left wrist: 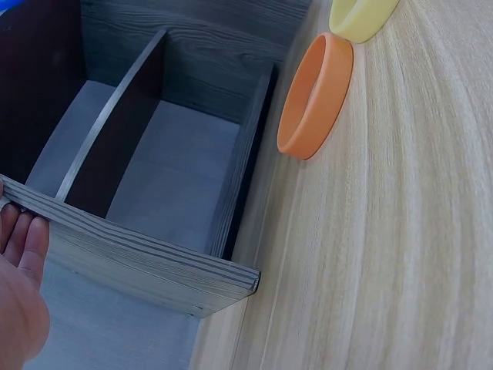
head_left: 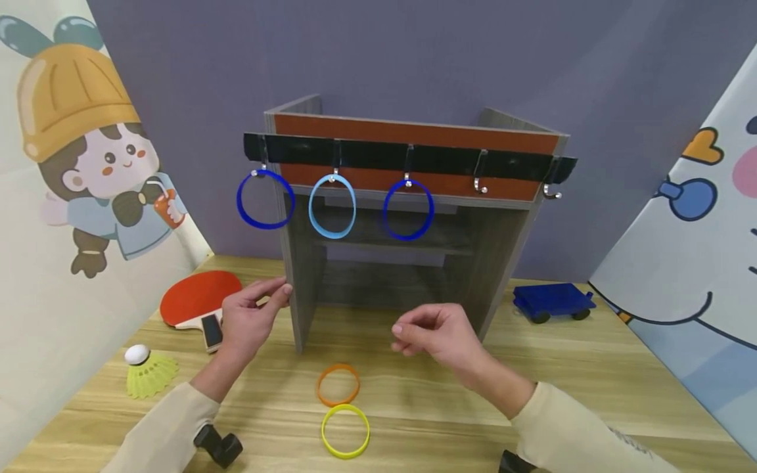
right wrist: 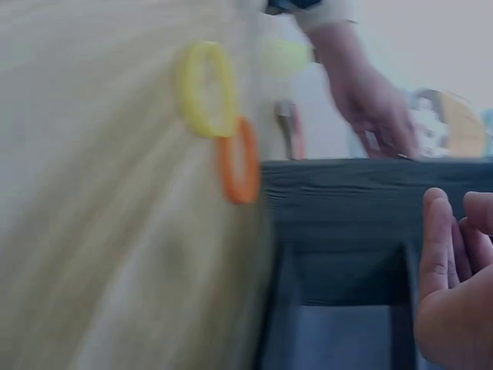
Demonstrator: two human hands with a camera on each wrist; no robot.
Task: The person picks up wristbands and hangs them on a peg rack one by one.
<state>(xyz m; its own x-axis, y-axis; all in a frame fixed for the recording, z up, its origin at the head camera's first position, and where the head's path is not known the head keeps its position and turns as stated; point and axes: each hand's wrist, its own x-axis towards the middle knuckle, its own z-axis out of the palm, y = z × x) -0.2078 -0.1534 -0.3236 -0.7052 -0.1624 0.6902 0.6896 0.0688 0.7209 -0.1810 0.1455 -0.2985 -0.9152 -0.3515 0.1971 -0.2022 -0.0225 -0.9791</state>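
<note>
**Three rings hung on a black hook strip (head_left: 443, 158), two flat on the wooden table (head_left: 568, 381)**

Left hand (head_left: 253, 314): thumb and fingers pinch the front edge of the grey cabinet's (head_left: 503, 263) left side panel; narrow grip.

First dark blue ring (head_left: 266, 226): thin, glossy, slightly oval, on the leftmost hook.

Light blue ring (head_left: 333, 236): pale, upright oval, on the next hook.

Orange ring (left wrist: 330, 100): smooth flat band, on the table before the cabinet. Yellow ring (head_left: 345, 454): similar band, nearer the person, touching or just beside the orange one; cannot tell which.

Second dark blue ring (head_left: 408, 238): nearly round, on the middle hook.

Right hand (head_left: 440, 335): fingers bent and unladen before the cabinet, narrow gap to the thumb.

Rightmost: two silver hooks (head_left: 481, 186), curved, round-tipped.
</note>
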